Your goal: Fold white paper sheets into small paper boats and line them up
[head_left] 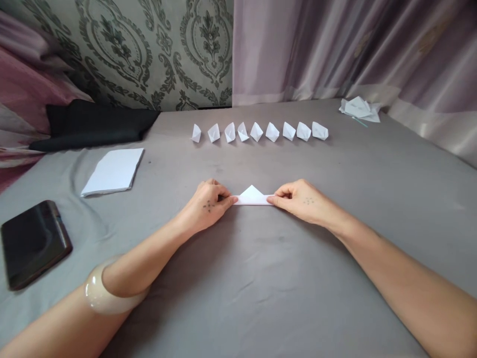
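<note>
A folded sheet of white paper (252, 198), a flat strip with a triangular peak in its middle, is stretched between my two hands near the centre of the view. My left hand (209, 205) pinches its left end between thumb and fingers. At the opposite end, my right hand (303, 201) pinches the strip the same way. The peak points away from me. Beyond my hands stands a row of several small folded white paper pieces (272, 132), set side by side.
On the left lie a stack of white paper (114, 170) and a dark phone or tablet (35, 244). Black cloth (100, 125) rests at the back left. At the back right are crumpled white paper or wrapping (359, 108) and a thin green stick (359, 122). Curtains (335, 44) hang behind.
</note>
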Action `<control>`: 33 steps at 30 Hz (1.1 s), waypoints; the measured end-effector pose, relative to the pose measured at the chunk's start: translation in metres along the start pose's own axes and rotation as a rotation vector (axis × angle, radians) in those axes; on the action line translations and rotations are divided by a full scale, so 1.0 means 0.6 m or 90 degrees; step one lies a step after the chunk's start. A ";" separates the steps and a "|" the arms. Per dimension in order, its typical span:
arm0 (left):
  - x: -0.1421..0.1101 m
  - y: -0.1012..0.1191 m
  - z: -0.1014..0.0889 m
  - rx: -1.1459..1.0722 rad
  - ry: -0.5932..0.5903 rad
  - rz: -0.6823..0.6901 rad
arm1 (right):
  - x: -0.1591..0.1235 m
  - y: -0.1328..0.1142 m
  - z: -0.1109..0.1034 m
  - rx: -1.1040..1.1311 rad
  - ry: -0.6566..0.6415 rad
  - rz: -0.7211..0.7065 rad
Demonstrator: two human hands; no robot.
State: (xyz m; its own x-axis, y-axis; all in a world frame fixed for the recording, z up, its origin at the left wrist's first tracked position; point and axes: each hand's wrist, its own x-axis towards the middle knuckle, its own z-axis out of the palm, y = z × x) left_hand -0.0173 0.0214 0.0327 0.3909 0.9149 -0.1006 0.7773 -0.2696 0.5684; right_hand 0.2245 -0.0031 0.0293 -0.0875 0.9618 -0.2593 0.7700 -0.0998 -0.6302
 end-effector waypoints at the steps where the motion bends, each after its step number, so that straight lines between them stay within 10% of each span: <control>1: 0.001 -0.002 0.000 -0.001 0.001 -0.001 | 0.001 0.001 0.001 -0.003 0.000 -0.004; 33: -0.008 -0.004 0.023 0.191 0.084 0.127 | -0.006 -0.015 -0.002 -0.127 0.031 -0.035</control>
State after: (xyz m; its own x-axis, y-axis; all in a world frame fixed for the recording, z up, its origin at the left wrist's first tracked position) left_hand -0.0140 0.0138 0.0204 0.4971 0.8614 0.1043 0.8101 -0.5038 0.2999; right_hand 0.2187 -0.0054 0.0367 -0.1065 0.9760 -0.1901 0.8754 0.0014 -0.4835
